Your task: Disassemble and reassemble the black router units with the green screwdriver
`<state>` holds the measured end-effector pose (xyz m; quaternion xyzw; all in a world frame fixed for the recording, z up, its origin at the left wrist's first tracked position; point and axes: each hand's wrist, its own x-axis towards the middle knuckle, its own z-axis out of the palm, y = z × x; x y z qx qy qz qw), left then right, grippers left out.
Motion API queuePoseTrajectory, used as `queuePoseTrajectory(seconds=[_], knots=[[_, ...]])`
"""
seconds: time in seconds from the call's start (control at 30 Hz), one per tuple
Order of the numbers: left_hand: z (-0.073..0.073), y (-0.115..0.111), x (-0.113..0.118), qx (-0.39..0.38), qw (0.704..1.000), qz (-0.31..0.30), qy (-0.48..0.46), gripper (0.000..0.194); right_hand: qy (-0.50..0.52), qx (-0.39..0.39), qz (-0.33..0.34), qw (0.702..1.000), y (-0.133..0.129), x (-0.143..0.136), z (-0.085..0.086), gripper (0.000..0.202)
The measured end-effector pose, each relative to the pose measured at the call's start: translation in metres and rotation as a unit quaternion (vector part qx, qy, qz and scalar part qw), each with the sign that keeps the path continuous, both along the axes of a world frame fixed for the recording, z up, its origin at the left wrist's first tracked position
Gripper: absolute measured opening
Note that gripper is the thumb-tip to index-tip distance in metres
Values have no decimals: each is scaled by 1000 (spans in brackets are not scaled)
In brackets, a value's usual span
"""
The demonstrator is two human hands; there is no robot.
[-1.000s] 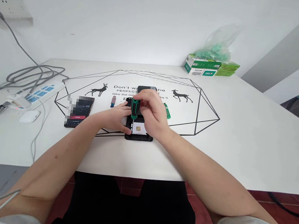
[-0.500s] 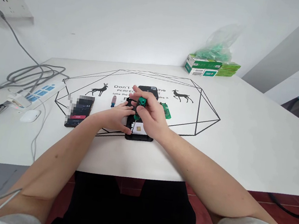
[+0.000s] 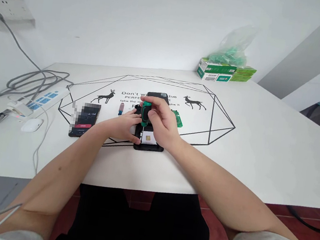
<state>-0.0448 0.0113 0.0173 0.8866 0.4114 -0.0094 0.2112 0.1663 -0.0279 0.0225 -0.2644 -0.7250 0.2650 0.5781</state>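
My right hand point(image 3: 163, 124) is closed around the green-and-black handle of a screwdriver point(image 3: 146, 112). Its shaft points down, nearly upright, with the tip at the left side of a black device casing point(image 3: 148, 148). Inside that casing lies a white part with a small gold square point(image 3: 148, 138). My left hand point(image 3: 123, 126) grips the casing from its left side, thumb near the screwdriver's tip and fingers farther up. The upper part of the casing is mostly hidden by both hands. Beyond my left fingers a small black part point(image 3: 138, 109) shows.
A green circuit board point(image 3: 179, 119) lies right of my right hand, and a black flat part point(image 3: 157, 94) lies behind it. A second screwdriver point(image 3: 121, 109) and a phone point(image 3: 85, 119) are at left. Farther left are a power strip point(image 3: 45, 98), cables and a white case point(image 3: 31, 125). Boxes point(image 3: 217, 70) stand at the back.
The screwdriver's handle has shifted slightly left and stands more upright, and my right fingers have turned with it. My left hand and the casing stay in place.
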Motion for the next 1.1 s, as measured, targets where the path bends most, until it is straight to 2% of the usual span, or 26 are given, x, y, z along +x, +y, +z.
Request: queuePoseTrajectory(seconds=[0.07,0.17,0.23,0.37,0.57,0.63,0.73,0.87,0.97,1.1], knots=[[2,-2,0,-18,1000,14,3,103,-14,23,-31,999,1,-1,0,32],[3,-4,0,-33,998,44,8,105,-31,51,-91,994,2,-3,-1,37],[1,-3,-1,-33,998,48,7,107,-35,48,-103,993,3,-4,-2,37],[-2,0,-2,-21,1000,16,-6,102,-19,21,-85,996,2,-4,-4,44],[-3,1,-2,-4,1000,0,-14,100,-16,34,-1,999,1,0,-4,54],[-3,0,-2,-7,1000,5,-15,101,-26,64,-5,998,1,1,-3,48],[0,-2,-1,-18,1000,25,-4,102,-26,95,-63,993,3,-1,-2,32],[5,-4,0,-24,999,32,2,107,-31,100,-106,989,4,-3,-2,30],[5,-4,1,-18,1000,13,-3,103,-25,77,-95,992,2,-3,-3,37],[-1,0,-1,-6,1000,7,0,99,-8,47,-43,998,-1,-1,-3,46]])
